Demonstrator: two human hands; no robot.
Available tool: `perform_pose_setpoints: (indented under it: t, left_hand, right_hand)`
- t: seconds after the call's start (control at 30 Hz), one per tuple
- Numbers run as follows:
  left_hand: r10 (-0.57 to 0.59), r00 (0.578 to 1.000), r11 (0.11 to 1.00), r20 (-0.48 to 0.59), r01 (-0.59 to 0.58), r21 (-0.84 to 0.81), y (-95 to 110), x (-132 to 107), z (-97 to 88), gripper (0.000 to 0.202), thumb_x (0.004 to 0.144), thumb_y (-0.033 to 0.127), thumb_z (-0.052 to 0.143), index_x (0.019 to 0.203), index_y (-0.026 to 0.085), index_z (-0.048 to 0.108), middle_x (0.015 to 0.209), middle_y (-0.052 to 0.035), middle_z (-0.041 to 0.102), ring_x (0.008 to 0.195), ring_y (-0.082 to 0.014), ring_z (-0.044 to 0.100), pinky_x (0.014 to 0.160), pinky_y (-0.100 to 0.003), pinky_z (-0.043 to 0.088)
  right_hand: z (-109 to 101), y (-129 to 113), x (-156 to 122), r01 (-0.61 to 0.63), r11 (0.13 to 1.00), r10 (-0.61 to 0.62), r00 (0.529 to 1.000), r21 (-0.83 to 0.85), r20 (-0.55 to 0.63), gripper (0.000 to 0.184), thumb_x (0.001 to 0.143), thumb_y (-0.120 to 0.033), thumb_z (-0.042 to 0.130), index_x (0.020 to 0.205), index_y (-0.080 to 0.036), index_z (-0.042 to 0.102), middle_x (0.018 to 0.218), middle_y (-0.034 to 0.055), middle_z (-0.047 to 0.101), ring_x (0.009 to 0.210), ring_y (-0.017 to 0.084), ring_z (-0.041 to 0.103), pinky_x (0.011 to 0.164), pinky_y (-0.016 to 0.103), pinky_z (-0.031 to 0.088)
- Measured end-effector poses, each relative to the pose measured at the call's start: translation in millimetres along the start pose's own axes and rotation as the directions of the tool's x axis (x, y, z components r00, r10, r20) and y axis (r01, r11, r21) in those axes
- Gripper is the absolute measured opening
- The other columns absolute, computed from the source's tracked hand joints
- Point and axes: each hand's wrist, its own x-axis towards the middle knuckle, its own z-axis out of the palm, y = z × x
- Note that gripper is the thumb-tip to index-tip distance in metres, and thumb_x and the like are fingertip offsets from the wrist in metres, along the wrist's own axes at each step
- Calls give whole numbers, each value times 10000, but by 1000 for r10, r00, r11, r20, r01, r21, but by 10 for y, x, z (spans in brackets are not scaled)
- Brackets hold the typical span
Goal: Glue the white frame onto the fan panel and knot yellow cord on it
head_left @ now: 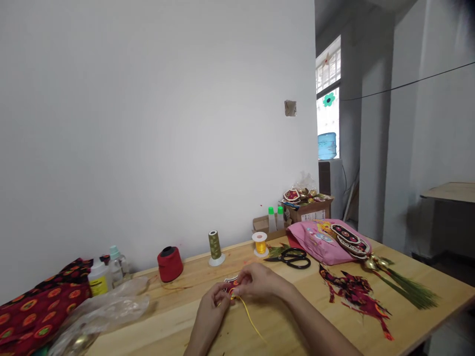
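Observation:
Close together above the front middle of the wooden table (159, 331), my two hands work at a small dark red fabric piece with a pale patterned edge (230, 282). My left hand (211, 311) has its fingers closed on the lower left of this piece. Pinched in my right hand (261, 281) is a yellow cord (249, 316), which loops between the fingertips and trails down towards me. The fingers hide most of the fabric piece. Beyond my hands stand a spool of yellow cord (261, 245) and black-handled scissors (295, 258).
A red thread cone (170, 264) and a green thread cone (214, 245) stand along the wall. Patterned red fabric (40, 306), bottles (98, 279) and a plastic bag (115, 309) lie left. On the right are fabric scraps (356, 294), a pink cloth (315, 242) and green tassels (415, 289).

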Motion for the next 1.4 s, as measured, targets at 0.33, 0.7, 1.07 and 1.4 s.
perform_pose_setpoints:
  t: [0.33, 0.7, 1.07, 1.4]
  left_hand:
    - [-26, 999, 990, 34, 21, 138, -6, -10, 33, 250, 605, 266, 546, 812, 139, 609, 522, 6, 595, 555, -162, 548, 543, -236, 377]
    - [-72, 997, 960, -31, 78, 270, 8, -38, 56, 288, 549, 433, 572, 536, 153, 640, 457, 17, 562, 480, -140, 471, 427, -197, 301]
    - [-62, 997, 960, -53, 74, 270, -3, -24, 36, 328, 531, 458, 586, 613, 152, 673, 421, 24, 527, 439, -125, 426, 420, -204, 279]
    - [-40, 999, 977, 29, 33, 211, -54, -9, 12, 334, 605, 429, 556, 714, 136, 671, 531, -9, 613, 496, -141, 493, 464, -210, 339]
  right_hand:
    - [139, 311, -27, -103, 989, 116, 985, -104, 124, 318, 527, -199, 613, 842, -199, 652, 546, -35, 603, 488, 100, 511, 437, 166, 340]
    - [9, 193, -68, -260, 905, 207, 961, -338, -186, 160, 549, -182, 556, 627, -235, 685, 611, 12, 653, 581, 142, 558, 495, 206, 345]
    - [-32, 311, -5, -239, 935, 172, 953, -264, -251, 205, 605, -141, 484, 682, -171, 671, 623, 43, 647, 597, 143, 551, 504, 207, 351]
    - [128, 265, -41, 49, 956, -83, 991, -289, -107, 195, 664, -307, 522, 765, -243, 676, 660, -10, 645, 585, 109, 521, 481, 183, 307]
